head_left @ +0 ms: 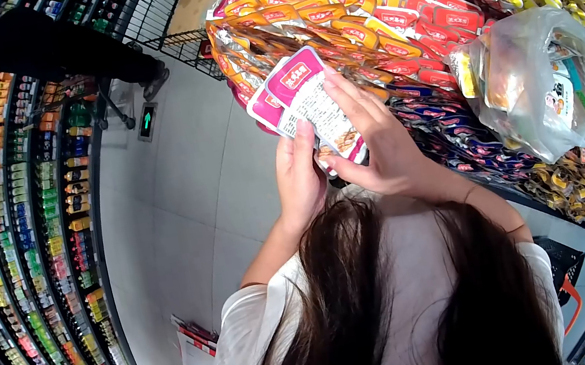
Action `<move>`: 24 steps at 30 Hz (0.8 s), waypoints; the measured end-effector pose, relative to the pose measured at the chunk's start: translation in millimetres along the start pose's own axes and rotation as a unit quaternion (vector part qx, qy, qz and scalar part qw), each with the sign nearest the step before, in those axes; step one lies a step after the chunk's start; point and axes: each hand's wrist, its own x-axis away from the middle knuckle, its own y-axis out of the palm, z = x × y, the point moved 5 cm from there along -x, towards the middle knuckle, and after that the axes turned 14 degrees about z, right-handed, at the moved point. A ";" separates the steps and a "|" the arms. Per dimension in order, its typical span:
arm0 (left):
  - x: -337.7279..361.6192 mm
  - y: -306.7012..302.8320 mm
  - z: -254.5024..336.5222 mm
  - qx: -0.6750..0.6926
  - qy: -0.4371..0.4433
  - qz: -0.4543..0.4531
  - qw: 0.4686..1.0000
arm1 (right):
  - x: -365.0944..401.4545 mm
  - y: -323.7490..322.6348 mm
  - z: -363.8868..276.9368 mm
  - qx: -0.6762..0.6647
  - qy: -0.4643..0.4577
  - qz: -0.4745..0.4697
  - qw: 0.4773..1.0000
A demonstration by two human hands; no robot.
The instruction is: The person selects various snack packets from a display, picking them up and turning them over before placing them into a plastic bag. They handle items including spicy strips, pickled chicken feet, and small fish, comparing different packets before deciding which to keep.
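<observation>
Two pink-and-white snack packets [323, 110] are held up in front of my chest, one overlapping the other. My left hand [299, 177] grips their lower left side, its thumb on the printed white face. My right hand [373, 134] holds the right edge, fingers along the back packet's side and thumb near the bottom. Behind them lies a display of orange packets [322, 13] and red packets [457, 19] in dense rows. A clear plastic bag [540, 87] with packaged items inside rests on the display to the right of my right hand.
Bottle shelves [29, 226] run down the left side. A person in dark clothing [53, 48] stands at the upper left. A wire basket rack [180, 43] adjoins the display. Grey floor tiles [176, 179] lie between. A black basket with an orange handle [571, 298] is at lower right.
</observation>
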 end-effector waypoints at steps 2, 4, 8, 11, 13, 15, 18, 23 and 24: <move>0.9 -3.7 -4.6 -0.017 0.005 -0.008 1.000 | -0.9 -4.3 1.2 -0.016 0.009 -0.006 1.000; 0.8 -4.9 -7.1 -0.033 0.015 0.004 0.999 | -0.9 -8.9 10.0 -0.098 0.070 -0.001 0.993; -5.7 -9.3 -6.0 0.025 -0.068 0.019 0.997 | 2.5 -14.6 35.8 -0.390 0.307 0.036 0.867; -6.8 -19.6 -2.4 0.028 -0.081 0.000 0.996 | 3.7 -19.6 40.2 -0.553 0.398 0.041 0.731; -8.2 -27.5 -2.4 0.013 -0.079 0.005 0.997 | 5.1 -21.5 44.6 -0.543 0.377 0.052 0.749; -5.2 -27.4 -3.4 0.023 -0.088 0.032 0.995 | 5.8 -24.2 44.6 -0.553 0.389 0.055 0.735; -3.3 -27.3 -7.6 0.009 -0.092 0.025 0.995 | 9.9 -27.8 53.6 -0.564 0.405 0.041 0.719; -3.8 -35.8 -13.3 -0.046 -0.076 0.059 0.994 | 15.2 -31.5 60.6 -0.558 0.436 0.075 0.702; -3.8 -31.7 -12.5 -0.072 -0.048 0.058 0.995 | 16.4 -32.2 61.1 -0.556 0.444 0.078 0.698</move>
